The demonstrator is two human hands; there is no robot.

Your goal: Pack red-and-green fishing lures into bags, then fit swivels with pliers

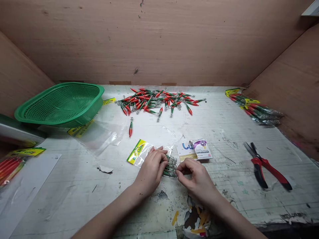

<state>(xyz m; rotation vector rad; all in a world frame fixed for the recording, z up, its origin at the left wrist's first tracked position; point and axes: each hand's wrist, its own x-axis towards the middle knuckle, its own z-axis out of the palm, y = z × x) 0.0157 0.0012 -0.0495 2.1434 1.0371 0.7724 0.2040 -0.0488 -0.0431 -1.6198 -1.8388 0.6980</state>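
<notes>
A clear plastic bag point(149, 150) with a yellow and green header lies in front of me, with green squid-jig fishing lures point(170, 167) inside its right end. My left hand point(150, 167) rests over the bag's middle, its fingers curled on it and hiding part of the lures. At the bag's right end, by the hooks, my right hand point(195, 174) has thumb and forefinger pinched together on the edge. Just beyond the right hand lies a small printed box point(202, 149). A loose red and green lure point(131, 127) sits farther back.
A pile of lures point(149, 99) spreads along the back. The green basket point(59, 103) stands at left over empty bags point(99, 136). Filled packets point(256, 108) lie back right, with another packet point(13, 164) at far left. Red-handled pliers point(266, 167) lie at right.
</notes>
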